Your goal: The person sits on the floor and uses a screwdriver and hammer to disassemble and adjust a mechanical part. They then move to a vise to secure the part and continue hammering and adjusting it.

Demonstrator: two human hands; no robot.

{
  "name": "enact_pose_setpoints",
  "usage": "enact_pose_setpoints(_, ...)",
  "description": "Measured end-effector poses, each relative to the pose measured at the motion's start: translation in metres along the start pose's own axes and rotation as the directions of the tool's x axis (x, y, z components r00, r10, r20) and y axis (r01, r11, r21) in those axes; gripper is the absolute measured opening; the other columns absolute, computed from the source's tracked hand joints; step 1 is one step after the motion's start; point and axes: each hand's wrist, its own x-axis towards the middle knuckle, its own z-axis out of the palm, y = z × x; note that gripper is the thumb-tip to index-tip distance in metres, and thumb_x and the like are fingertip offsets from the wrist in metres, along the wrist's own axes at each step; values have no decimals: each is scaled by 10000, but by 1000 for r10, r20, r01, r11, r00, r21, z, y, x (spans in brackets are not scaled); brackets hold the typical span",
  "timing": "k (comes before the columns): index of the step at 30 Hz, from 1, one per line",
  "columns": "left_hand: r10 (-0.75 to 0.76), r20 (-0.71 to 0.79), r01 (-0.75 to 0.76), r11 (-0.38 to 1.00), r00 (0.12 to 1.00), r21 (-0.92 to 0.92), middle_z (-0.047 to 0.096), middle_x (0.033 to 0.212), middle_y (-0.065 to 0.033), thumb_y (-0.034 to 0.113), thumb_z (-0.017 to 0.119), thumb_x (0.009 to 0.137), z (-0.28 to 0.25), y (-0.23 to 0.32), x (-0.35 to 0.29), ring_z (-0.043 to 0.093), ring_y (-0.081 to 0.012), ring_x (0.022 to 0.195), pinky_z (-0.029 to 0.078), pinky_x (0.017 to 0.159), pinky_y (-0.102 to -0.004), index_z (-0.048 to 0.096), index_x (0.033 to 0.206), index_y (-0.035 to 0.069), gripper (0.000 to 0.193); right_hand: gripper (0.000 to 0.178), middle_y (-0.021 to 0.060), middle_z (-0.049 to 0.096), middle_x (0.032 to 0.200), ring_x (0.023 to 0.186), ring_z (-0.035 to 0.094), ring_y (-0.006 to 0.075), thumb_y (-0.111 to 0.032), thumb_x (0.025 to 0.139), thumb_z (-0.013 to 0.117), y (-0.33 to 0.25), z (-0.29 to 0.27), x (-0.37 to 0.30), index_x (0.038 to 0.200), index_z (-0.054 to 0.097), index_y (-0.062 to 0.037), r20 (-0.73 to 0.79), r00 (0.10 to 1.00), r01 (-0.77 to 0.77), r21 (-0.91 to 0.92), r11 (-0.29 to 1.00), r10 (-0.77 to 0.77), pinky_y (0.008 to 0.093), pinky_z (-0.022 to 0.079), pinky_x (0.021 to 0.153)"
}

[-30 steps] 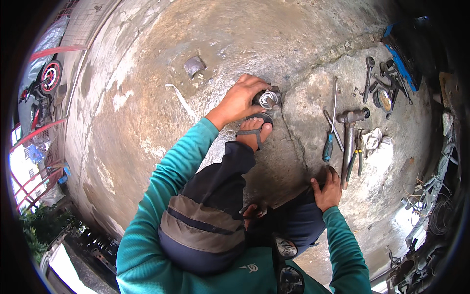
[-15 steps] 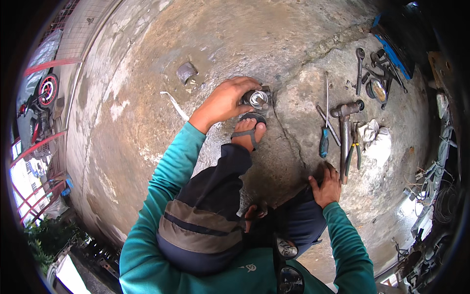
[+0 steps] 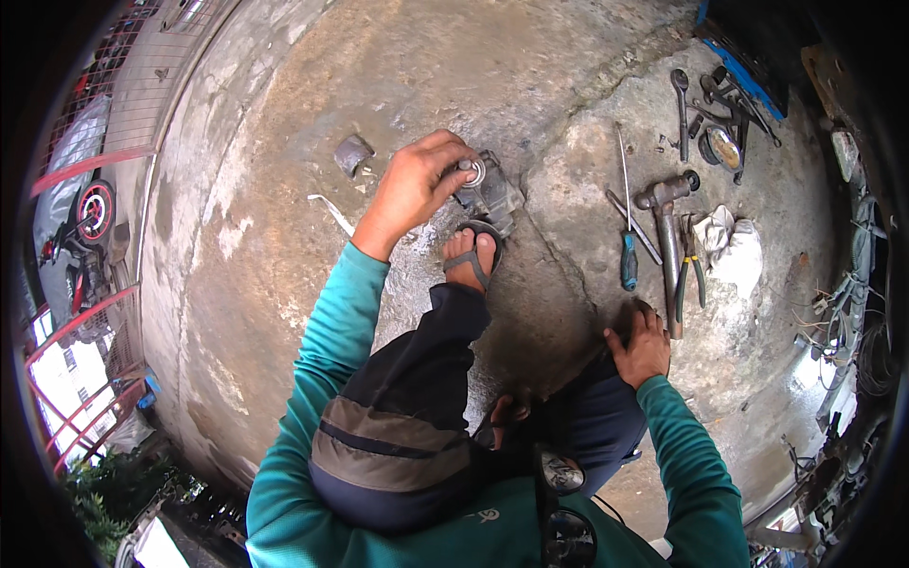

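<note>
By the thumb and fingers of the left hand (image 3: 417, 185), a round metal ring (image 3: 476, 173) is grasped at its near edge. Whether this ring is loose or is joined to the grey metal part (image 3: 495, 196) just beside it cannot be told, because it is partly covered by the fingers. The grey metal part is placed on the concrete floor (image 3: 284, 114), to the right of the left hand and directly in front of the sandalled foot (image 3: 469, 256), by whose front end it seems to be touched. By the right hand (image 3: 641, 350) nothing is seen to be grasped; it is laid, with relaxed fingers, over the bent right knee (image 3: 597, 398).

Near the right hand, a row of tools is seen on the floor. A screwdriver (image 3: 629, 263) with a teal handle is pointed away from the body, and its shaft is crossed near a thin metal bar (image 3: 636, 229). Beside them a ball-peen hammer (image 3: 669, 256) is laid, then pliers (image 3: 690, 275) with black and yellow handles, and a crumpled white cloth (image 3: 737, 254). Farther away, a ratchet wrench (image 3: 681, 106) and a round metal cup (image 3: 722, 149) are found. To the left, a curved metal piece (image 3: 352, 154) and a white strip (image 3: 331, 214) are left apart.
</note>
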Motion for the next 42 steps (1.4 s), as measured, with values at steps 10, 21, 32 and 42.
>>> enact_pose_setpoints(10,-71,-9,69,991,997,-112,734,1120,-130,115,780,923,-22,-33,7,733,-274,1000,586,865,-381,741,1153,-15,267,768,210,490,1548,1439,457,402,-525,940,679,-3,-1,-1,1510,506,-40,4,1000,12,13,1000,-12,537,394,1154)
enact_pose_setpoints(21,-175,113,206,896,978,-393,776,1148,-115,-13,687,949,-21,-34,-4,733,-199,1065,592,939,-364,735,1240,19,296,734,202,503,1537,1422,474,404,-492,941,691,-1,1,0,1482,520,-27,-21,999,38,4,999,-38,541,409,1139)
enact_pose_setpoints(32,3,76,14,975,997,-220,635,1454,-101,-50,730,830,-20,-37,-17,600,-280,1359,478,1148,-406,709,1254,80,444,741,210,530,1504,1393,499,401,-523,927,708,-2,5,3,1435,554,-5,-11,1000,11,-41,999,-11,525,415,1139)
enact_pose_setpoints(42,-133,122,160,955,984,-251,498,1561,-120,37,844,748,17,-59,-28,461,-365,1474,396,1217,-434,583,1385,124,694,763,199,533,1504,1398,494,388,-551,928,696,-6,2,4,1438,556,-1,9,1000,0,-38,999,0,516,398,1159)
